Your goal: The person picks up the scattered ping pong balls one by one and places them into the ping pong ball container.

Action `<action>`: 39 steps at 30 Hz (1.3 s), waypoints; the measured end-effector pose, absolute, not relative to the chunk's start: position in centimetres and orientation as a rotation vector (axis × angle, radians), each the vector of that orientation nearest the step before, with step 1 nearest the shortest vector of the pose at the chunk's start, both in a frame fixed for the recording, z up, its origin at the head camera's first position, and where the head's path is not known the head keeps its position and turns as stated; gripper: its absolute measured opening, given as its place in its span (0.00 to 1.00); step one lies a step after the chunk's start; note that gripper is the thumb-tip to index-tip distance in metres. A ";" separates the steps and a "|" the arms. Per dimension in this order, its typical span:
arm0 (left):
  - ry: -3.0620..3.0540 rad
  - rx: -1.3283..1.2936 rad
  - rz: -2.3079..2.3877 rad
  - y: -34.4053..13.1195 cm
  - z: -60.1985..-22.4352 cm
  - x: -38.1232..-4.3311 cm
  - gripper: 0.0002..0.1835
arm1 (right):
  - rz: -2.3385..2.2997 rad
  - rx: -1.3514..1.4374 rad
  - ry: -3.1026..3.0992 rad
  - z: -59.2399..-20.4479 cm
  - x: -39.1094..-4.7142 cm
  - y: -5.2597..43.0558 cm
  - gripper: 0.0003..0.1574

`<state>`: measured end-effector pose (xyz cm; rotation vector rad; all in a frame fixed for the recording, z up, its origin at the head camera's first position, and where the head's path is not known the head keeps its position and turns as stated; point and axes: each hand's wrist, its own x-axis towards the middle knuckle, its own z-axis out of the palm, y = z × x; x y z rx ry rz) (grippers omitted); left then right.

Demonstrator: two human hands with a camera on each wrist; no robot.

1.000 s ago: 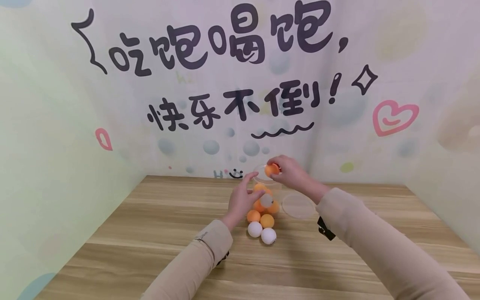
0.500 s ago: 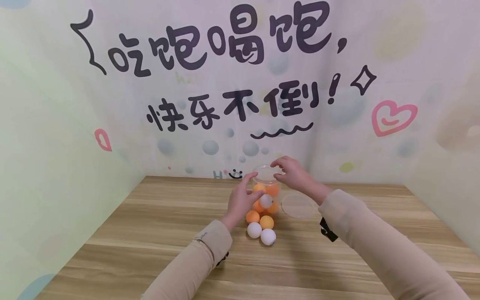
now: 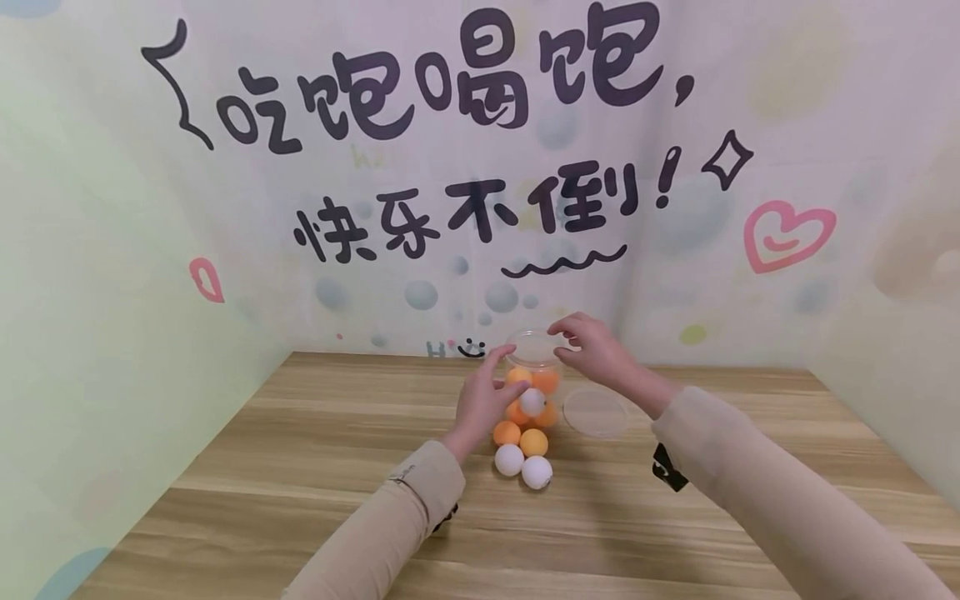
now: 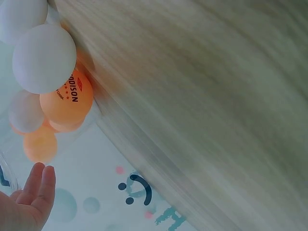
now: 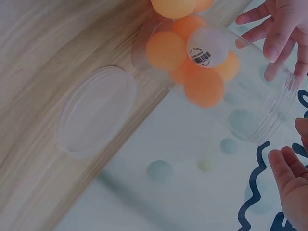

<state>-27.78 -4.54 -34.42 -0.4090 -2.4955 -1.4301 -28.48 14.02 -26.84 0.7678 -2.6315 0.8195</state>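
A clear plastic jar (image 5: 260,113) stands upright on the table, with several orange balls (image 5: 204,86) and a white ball (image 5: 208,46) visible inside, all looking like table tennis balls. My left hand (image 3: 483,404) holds the jar from the left, thumb in front and fingers spread near the rim. Beside the rim on the right, my right hand (image 3: 592,346) hovers with nothing in it, fingers loosely bent and apart from the thumb. In front of the jar lie two orange balls (image 3: 534,443) and two white balls (image 3: 537,472), close together.
A clear round lid (image 3: 596,412) lies on the wooden table (image 3: 337,500) to the right of the jar. Behind the table hangs a printed backdrop (image 3: 420,292) with writing, close to the jar's back.
The right hand held an orange ball over the jar's mouth and let it go; the ball now sits inside. That hand has since drawn slightly to the right. The left hand stays put.
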 end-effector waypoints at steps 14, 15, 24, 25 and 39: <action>-2.492 -0.410 -1.438 -4.6 -34.4 -27.7 0.30 | 0.668 0.946 -2.581 -30.5 -25.2 14.7 0.12; -2.493 -0.411 -1.435 -4.6 -34.4 -27.7 0.30 | 0.656 0.969 -2.588 -31.0 -25.0 14.6 0.13; -2.497 -0.404 -1.425 -4.6 -34.5 -27.6 0.30 | 0.542 1.176 -2.627 -34.8 -23.3 13.3 0.13; -2.495 -0.406 -1.429 -4.6 -34.5 -27.6 0.30 | 0.571 1.181 -2.669 -35.0 -23.1 13.1 0.14; -2.480 -0.426 -1.456 -4.6 -34.5 -27.5 0.30 | 0.682 1.251 -2.706 -37.4 -21.9 12.0 0.13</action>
